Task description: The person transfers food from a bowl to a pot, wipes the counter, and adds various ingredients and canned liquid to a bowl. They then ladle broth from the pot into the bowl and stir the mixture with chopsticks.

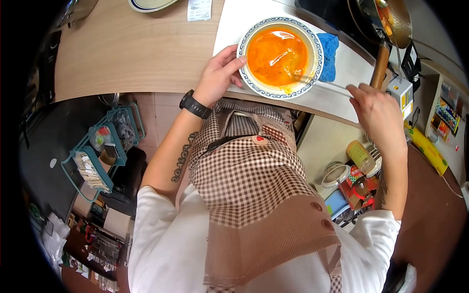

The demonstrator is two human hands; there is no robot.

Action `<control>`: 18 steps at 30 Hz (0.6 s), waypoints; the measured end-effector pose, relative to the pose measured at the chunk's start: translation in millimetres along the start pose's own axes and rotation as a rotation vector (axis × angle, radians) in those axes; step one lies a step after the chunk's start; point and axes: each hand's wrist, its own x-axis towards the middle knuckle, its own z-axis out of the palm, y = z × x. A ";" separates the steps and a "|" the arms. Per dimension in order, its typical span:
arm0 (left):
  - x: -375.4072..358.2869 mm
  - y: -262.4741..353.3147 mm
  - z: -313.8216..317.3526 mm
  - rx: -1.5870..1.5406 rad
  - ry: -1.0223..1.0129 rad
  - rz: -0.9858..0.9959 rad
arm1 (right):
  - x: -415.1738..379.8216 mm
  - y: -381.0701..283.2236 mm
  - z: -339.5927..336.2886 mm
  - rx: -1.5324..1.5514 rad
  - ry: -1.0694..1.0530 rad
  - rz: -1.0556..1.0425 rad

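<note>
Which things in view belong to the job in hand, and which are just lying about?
In use: bowl, steadied by left hand; orange liquid; thin utensil in right hand.

Probably just lying about: paper slip, blue cloth, jar, pan.

Both arms bent at elbows, forearms reaching forward. Left forearm (180, 151): slanted inward, dark lettering tattooed along inner side. Left hand (225, 70): thumb extended, fingers curved, grip closed. Right forearm (394, 171): nearly straight ahead, dark tattoo near elbow. Right hand (373, 107): back uppermost, turned inward, thumb and fingers bent together in pinch. Hands well apart.
</note>
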 end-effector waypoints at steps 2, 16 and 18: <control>0.6 -1.1 0.7 0.001 0.005 0.003 | -14.4 -3.0 -7.9 0.040 -0.036 -0.012; -1.8 5.4 8.2 0.002 0.008 -0.040 | 2.3 -20.8 36.2 0.174 0.094 0.056; 0.1 2.6 7.6 -0.001 -0.003 -0.039 | 1.4 -33.9 37.7 0.178 0.117 0.197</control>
